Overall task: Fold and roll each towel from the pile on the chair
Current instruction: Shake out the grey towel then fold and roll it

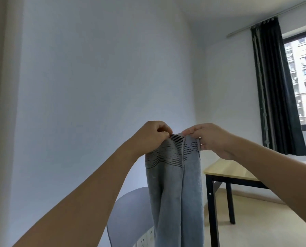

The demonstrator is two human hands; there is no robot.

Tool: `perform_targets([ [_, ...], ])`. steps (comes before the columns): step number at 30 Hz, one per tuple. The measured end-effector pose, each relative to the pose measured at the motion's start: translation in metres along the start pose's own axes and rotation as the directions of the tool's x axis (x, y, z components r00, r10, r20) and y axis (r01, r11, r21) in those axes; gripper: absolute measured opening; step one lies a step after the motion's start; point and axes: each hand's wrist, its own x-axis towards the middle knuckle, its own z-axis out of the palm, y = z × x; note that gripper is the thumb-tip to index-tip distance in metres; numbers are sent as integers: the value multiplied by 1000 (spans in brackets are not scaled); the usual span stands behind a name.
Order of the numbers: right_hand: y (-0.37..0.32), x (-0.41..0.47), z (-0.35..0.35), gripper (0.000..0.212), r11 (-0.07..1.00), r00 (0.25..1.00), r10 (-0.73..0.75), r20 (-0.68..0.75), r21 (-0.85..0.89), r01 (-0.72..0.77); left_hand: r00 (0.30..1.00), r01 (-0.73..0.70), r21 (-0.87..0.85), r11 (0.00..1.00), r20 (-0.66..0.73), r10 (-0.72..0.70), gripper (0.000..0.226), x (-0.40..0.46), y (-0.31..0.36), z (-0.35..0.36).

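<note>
A light blue-grey towel (177, 196) with a band of black dashes near its top hangs straight down in front of me, held up in the air. My left hand (152, 138) pinches its upper left corner. My right hand (211, 139) pinches the upper right corner, close beside the left hand. The towel is gathered lengthwise into narrow folds. Behind it the grey rounded back of the chair (129, 214) shows at the bottom; the seat and any pile on it are out of view.
A table with a light wooden top (227, 170) and black legs stands to the right, beside the chair. A dark curtain (276, 90) hangs by the window at far right. A white wall socket (145, 237) sits low behind the chair.
</note>
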Motion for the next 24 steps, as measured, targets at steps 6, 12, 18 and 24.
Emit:
perform_targets([
  [6, 15, -15, -2, 36, 996, 996, -82, 36, -42, 83, 990, 80, -297, 952, -83, -110, 13, 0, -5, 6],
  [12, 32, -18, 8, 9, 986, 983, -166, -77, -22, 164, 998, 67, -242, 968, 1, -69, 15, -3, 8, 12],
  [18, 25, -24, 5, 11, 973, 939, -229, -256, -96, 211, 988, 50, 36, 998, 146, -55, 21, -8, 20, 15],
  [24, 17, -27, 3, 14, 959, 890, -279, -360, -158, 237, 941, 155, -56, 986, 314, -130, 41, -5, 10, 25],
])
